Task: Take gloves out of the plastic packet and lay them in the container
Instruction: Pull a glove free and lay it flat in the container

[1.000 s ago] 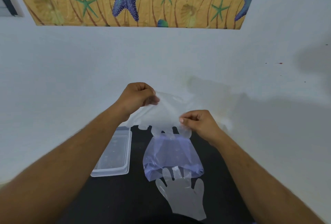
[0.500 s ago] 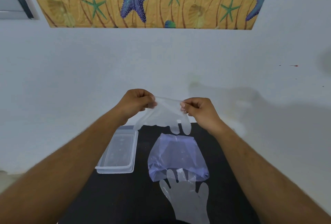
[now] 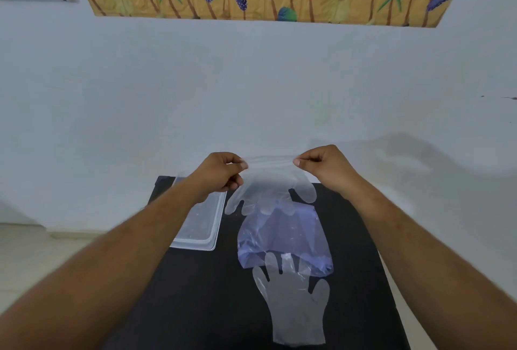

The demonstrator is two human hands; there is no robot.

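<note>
Mid-frame, left hand (image 3: 221, 172) and right hand (image 3: 326, 166) fingers pinch a clear glove (image 3: 268, 184) cuff taut (fingertips dangling); packet (image 3: 282, 238) below on the counter (image 3: 195, 293).

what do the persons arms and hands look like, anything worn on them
Both forearms are bare as far as the view shows: no sleeves, no watch, no bracelets. The left hand and right hand wear no gloves, and no rings show on the visible fingers. Fine hair shows on the forearms. The fingernails that show are short and unpainted. No markings or tattoos can be seen.
</note>
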